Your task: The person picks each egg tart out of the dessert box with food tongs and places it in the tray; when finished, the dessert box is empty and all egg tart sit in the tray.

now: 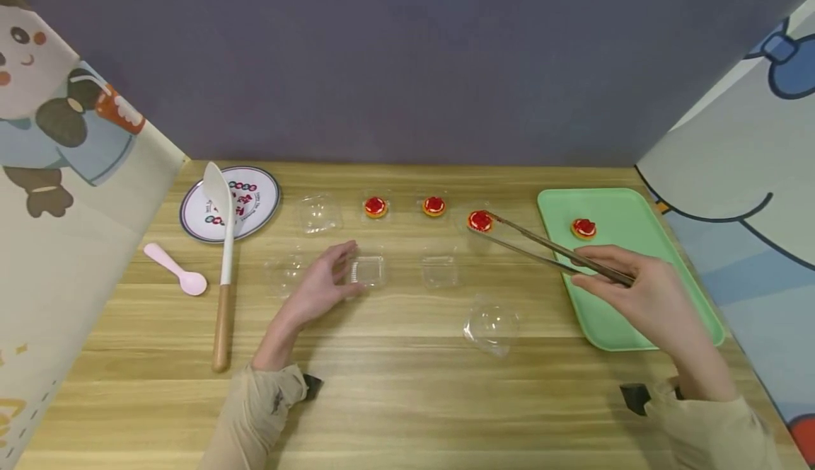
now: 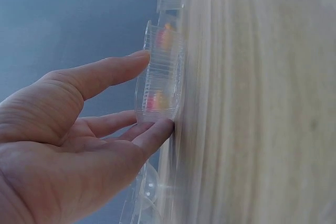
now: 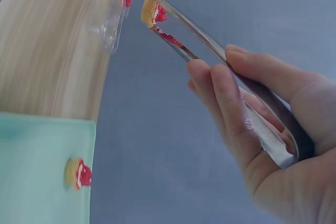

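Note:
My right hand [image 1: 652, 296] grips a pair of metal tongs [image 1: 557, 245] between thumb and fingers. Pinched in their tips is a small tart [image 3: 150, 13] with a red topping, raised off the table in the right wrist view. My left hand [image 1: 320, 280] holds a small clear plastic box [image 1: 369, 270] on the table, with thumb and fingers at its edges in the left wrist view. Behind it, two similar tarts [image 1: 376, 207] [image 1: 434, 205] sit in clear boxes. One more tart [image 1: 583, 228] lies on the green tray [image 1: 627, 318].
Another clear box [image 1: 439, 270] stands right of the left hand. Clear domed lids [image 1: 492, 325] [image 1: 320, 213] lie about. At the left are a patterned plate [image 1: 262, 197], a long wooden-handled spatula [image 1: 226, 258] across it, and a pink spoon [image 1: 175, 270]. A grey panel [image 1: 407, 66] closes the back.

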A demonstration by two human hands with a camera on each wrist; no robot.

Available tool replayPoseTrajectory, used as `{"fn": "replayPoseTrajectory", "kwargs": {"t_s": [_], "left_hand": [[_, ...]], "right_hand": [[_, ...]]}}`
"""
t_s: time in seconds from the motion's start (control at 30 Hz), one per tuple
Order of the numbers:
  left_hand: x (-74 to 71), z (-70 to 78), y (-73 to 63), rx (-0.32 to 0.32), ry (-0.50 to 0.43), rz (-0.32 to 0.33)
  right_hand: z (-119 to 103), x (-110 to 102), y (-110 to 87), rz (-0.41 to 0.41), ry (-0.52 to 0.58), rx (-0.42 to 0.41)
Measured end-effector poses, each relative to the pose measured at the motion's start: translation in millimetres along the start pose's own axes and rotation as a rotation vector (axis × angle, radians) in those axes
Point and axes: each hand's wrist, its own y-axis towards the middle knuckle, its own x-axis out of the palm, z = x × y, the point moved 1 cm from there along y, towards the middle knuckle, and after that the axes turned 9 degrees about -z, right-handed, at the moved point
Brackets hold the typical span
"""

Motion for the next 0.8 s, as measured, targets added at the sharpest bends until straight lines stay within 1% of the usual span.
{"fn": "replayPoseTrajectory", "kwargs": {"t_s": [0.2,0.33,0.6,0.7,0.8], "left_hand": [[0.4,-1.0,0.2,0.001,0.005,-0.003],[0.3,-1.4,0.1,-0.001,0.001,-0.003],[-0.4,-1.4,0.3,-0.001,-0.003,-0.006],[-0.3,-1.2,0.3,0.000,-0.005,-0.008],[0.0,-1.2,0.6,0.003,-0.002,-0.008]], "right_hand": [[9.8,-6.7,-6.0,0.031,0.004,0.021],[15.6,-12.4,-9.6,0.050,0.001,0.053],[25.5,-23.8,-17.8,0.047,-0.034,0.156],[30.8,-27.7,-21.9,0.052,-0.050,0.208],[37.6,-31.0,-25.7,0.053,-0.057,0.242]]}}
